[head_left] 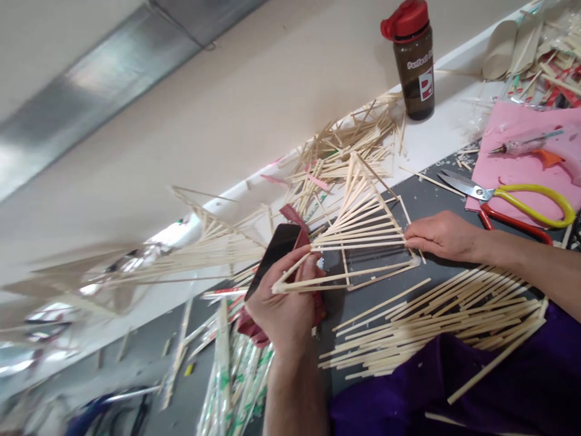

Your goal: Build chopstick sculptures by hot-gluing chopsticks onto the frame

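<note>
A framework of thin wooden sticks (pixel 367 224), its slats fanned in a twist, spans the space between my two hands. My left hand (pixel 290 300) is closed around its left corner, fingertips pinching the lowest slats. At the other end, my right hand (pixel 440 237) pinches the slat ends with thumb and fingers. Many loose wooden sticks (pixel 436 327) lie side by side just below the framework, close to my purple clothing. Behind my left hand sits a dark phone (pixel 275 251) on a dark red pouch (pixel 256 330), partly covered by the hand.
Yellow-and-red-handled scissors (pixel 481 191) lie right, beside pink sheets (pixel 503 130) bearing a pen (pixel 526 144). A red-lidded bottle (pixel 415 72) stands against the wall. Scrap sticks (pixel 363 142) heap at the back. Another stick structure (pixel 213 242) and wrapped chopsticks (pixel 236 375) are on the left.
</note>
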The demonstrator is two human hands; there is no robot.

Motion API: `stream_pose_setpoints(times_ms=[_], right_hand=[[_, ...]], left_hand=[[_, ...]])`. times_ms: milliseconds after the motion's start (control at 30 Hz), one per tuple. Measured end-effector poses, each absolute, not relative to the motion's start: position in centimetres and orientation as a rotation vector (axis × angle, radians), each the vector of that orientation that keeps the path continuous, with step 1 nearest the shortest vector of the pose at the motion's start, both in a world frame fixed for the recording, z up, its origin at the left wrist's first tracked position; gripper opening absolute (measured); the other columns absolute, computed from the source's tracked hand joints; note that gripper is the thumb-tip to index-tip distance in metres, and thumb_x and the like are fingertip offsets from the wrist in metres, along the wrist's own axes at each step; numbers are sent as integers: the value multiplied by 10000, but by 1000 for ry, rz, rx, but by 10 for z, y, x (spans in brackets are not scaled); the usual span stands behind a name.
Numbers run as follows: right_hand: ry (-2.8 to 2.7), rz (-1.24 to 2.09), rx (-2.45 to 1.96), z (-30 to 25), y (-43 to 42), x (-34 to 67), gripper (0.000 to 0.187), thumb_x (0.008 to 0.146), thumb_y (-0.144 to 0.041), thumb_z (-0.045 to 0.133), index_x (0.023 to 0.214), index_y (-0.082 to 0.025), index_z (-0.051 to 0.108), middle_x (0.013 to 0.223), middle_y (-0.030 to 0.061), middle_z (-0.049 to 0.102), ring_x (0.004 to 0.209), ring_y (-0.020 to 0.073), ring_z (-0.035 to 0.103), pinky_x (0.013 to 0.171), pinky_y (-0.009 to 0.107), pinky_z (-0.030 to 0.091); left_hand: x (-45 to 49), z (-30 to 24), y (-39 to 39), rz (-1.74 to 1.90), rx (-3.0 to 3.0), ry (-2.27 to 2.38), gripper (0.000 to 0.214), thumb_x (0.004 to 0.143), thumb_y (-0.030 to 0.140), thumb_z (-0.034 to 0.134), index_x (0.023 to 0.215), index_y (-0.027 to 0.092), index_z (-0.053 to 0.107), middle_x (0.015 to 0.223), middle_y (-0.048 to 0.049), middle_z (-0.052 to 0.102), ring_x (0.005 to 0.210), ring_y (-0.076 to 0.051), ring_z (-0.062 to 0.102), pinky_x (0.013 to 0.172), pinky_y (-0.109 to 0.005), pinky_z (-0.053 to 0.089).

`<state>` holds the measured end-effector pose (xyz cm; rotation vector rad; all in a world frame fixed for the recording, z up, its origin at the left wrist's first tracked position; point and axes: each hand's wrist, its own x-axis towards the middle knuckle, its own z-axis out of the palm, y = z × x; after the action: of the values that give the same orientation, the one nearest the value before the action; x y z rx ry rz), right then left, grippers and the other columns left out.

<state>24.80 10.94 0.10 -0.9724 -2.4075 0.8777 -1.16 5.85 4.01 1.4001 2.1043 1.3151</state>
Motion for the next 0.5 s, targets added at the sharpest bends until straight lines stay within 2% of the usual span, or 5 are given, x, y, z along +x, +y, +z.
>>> stream_pose_setpoints(times_ms=[500], right_hand=[[-2403, 764, -911, -4, 107, 247, 360, 980, -368, 400, 888, -170, 687, 813, 45, 718, 742, 148, 642, 653, 245, 420]], left_hand=[[-14, 39, 58, 1320, 1314, 2039, 344, 708, 406, 715, 949, 161, 730, 654, -19, 687, 516, -149, 633, 436, -228, 485]])
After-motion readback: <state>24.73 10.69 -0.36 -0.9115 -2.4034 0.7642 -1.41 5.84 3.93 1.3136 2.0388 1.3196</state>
